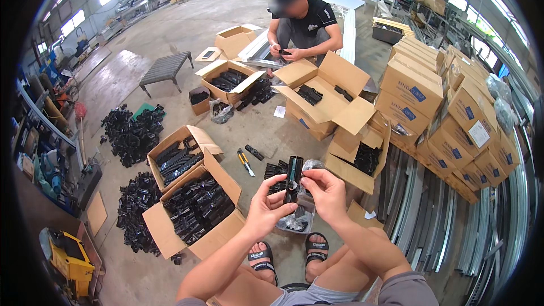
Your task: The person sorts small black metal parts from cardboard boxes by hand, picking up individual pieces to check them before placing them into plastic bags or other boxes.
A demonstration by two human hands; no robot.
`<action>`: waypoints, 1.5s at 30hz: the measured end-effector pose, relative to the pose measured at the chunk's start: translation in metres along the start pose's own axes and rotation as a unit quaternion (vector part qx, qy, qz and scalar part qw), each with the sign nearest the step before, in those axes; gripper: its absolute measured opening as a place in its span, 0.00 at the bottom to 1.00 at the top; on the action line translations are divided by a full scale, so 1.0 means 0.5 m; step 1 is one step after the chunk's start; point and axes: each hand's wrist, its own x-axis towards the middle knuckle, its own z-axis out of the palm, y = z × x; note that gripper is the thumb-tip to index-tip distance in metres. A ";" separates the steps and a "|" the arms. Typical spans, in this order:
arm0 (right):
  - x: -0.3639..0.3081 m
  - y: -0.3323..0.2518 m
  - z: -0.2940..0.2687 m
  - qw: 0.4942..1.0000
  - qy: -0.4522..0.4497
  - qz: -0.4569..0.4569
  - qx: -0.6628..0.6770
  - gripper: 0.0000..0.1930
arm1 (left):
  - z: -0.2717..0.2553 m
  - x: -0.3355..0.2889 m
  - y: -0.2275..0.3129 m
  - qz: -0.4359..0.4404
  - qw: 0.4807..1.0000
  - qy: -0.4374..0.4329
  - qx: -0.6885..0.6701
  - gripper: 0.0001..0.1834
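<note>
A black tubular fitting (pixel 294 168) stands upright in front of me, above a clear plastic tub of small parts (pixel 294 224). My left hand (pixel 266 207) is closed round its lower part, thumb and fingers on its left side. From the right, my right hand (pixel 327 194) pinches at the fitting's middle with thumb and forefinger. Whether a small piece sits between those fingertips is hidden. Behind my hands lies a pile of black fittings (pixel 276 173). A yellow-handled utility knife (pixel 245 161) and one loose black fitting (pixel 254 152) rest on the floor.
Open cartons of black fittings stand at my left (pixel 224 238) and right (pixel 345 175). Loose heaps of black parts (pixel 133 136) lie far left. Across from me a co-worker (pixel 306 28) crouches, handling a black piece. Stacked closed boxes (pixel 411 93) and long metal profiles (pixel 425 232) fill the right.
</note>
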 end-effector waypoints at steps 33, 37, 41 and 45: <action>0.000 -0.010 -0.018 0.968 -0.075 -0.084 -0.225 0.09 | 0.003 -0.003 -0.001 -0.016 1.000 -0.017 -0.008 0.40; -0.011 -0.013 -0.005 0.978 -0.065 -0.096 -0.174 0.09 | 0.003 -0.003 0.002 -0.016 1.000 -0.014 -0.014 0.40; -0.004 -0.008 -0.014 0.957 -0.069 -0.146 -0.239 0.08 | 0.001 -0.002 0.002 -0.013 1.000 -0.020 -0.017 0.38; 0.001 -0.001 -0.019 0.949 -0.098 -0.114 -0.277 0.08 | -0.001 -0.005 0.002 -0.013 1.000 -0.023 -0.015 0.38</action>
